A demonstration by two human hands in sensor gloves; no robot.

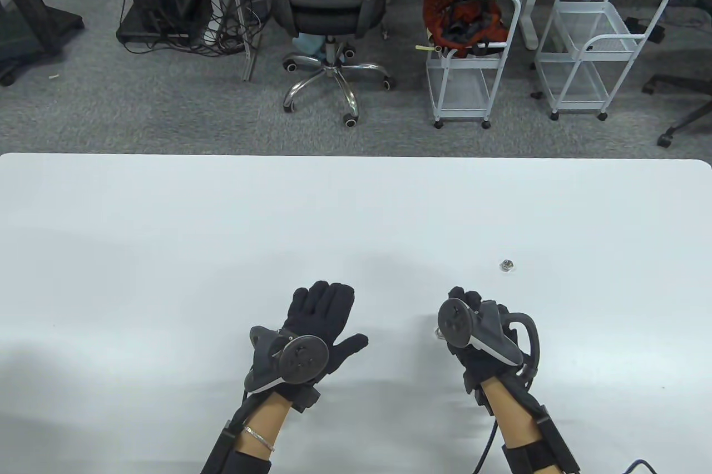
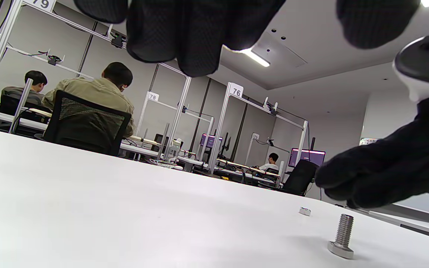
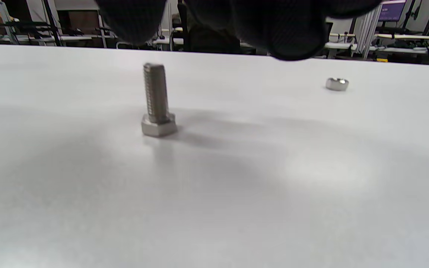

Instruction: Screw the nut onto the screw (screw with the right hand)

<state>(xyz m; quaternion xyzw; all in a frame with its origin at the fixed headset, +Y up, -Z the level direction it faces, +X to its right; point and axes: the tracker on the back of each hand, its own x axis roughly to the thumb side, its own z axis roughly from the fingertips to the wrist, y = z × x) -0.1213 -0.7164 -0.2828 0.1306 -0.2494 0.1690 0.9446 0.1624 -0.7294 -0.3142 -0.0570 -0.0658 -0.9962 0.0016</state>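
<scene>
White counter (image 1: 167,251) before a gray-carpeted office floor, carrying a screw (image 3: 157,100) that stands upright on its hex head with the thread pointing up, free of both hands. Nut (image 1: 506,265) flat on the surface, well apart from the screw, farther back and to the right. Right hand (image 1: 473,324) just above and beside the screw, fingers loose, holding nothing; left hand (image 1: 317,324) spread flat nearby, palm down, likewise holding nothing.

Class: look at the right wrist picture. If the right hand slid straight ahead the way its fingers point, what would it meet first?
Probably the upright steel hex-head screw, standing head-down just beyond the right hand. The small steel nut lies farther off, to the side. Depth is uncertain.
</scene>
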